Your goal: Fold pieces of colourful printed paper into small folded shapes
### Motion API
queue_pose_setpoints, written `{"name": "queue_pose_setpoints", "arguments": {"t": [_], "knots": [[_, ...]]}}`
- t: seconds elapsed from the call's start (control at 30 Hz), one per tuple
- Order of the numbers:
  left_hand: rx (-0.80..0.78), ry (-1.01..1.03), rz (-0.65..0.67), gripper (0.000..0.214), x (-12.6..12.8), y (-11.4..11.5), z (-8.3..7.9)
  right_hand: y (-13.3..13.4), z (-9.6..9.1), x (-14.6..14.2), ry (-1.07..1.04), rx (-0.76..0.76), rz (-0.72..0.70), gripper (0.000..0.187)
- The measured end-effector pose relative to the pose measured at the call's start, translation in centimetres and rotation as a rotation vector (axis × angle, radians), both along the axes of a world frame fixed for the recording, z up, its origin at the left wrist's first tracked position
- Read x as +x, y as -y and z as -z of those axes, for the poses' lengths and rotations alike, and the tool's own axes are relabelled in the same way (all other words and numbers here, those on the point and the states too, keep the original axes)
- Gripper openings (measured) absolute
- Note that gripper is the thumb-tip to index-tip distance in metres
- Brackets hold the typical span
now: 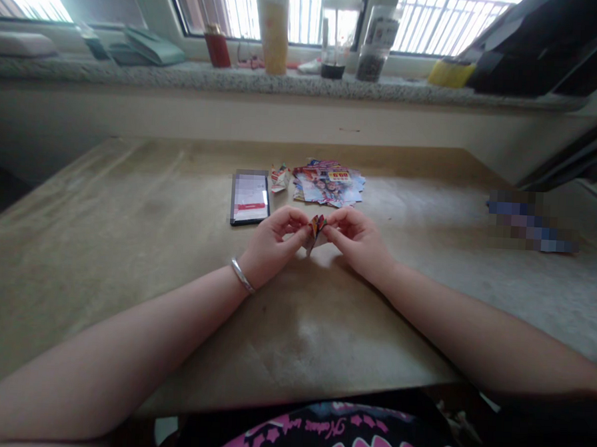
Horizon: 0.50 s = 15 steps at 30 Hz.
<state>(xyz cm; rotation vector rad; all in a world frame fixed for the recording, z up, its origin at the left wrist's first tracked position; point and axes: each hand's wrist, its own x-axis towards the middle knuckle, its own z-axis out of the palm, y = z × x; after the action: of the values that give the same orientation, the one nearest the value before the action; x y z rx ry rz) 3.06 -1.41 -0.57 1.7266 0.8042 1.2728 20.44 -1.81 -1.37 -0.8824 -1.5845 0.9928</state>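
A small folded piece of colourful paper (pixel 317 226) is pinched between both hands just above the table (pixel 127 241). My left hand (pixel 272 245), with a silver bangle on the wrist, grips its left side with curled fingers. My right hand (pixel 355 240) grips its right side the same way. Behind the hands lies a stack of colourful printed paper squares (pixel 328 184). A small folded paper piece (pixel 279 178) rests to the left of that stack. A phone (pixel 250 197) with a lit screen lies flat left of the hands.
A stone windowsill (pixel 286 83) runs along the back with a red container (pixel 217 47), a tall yellow bottle (pixel 273 29), jars and a teal item. A blurred object (pixel 529 222) lies at the table's right. Dark equipment stands at the far right.
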Motion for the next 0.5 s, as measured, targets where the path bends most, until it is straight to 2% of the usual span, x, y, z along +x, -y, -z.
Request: {"name": "queue_pose_setpoints", "arguments": {"t": [0.17, 0.5], "knots": [[0.049, 0.017, -0.021, 0.012, 0.02, 0.33, 0.01, 0.32, -0.21, -0.16, 0.043, 0.060, 0.038, 0.019], [0.031, -0.006, -0.060, 0.017, 0.08, 0.43, -0.08, 0.36, -0.15, -0.15, -0.032, 0.015, -0.026, 0.023]]}}
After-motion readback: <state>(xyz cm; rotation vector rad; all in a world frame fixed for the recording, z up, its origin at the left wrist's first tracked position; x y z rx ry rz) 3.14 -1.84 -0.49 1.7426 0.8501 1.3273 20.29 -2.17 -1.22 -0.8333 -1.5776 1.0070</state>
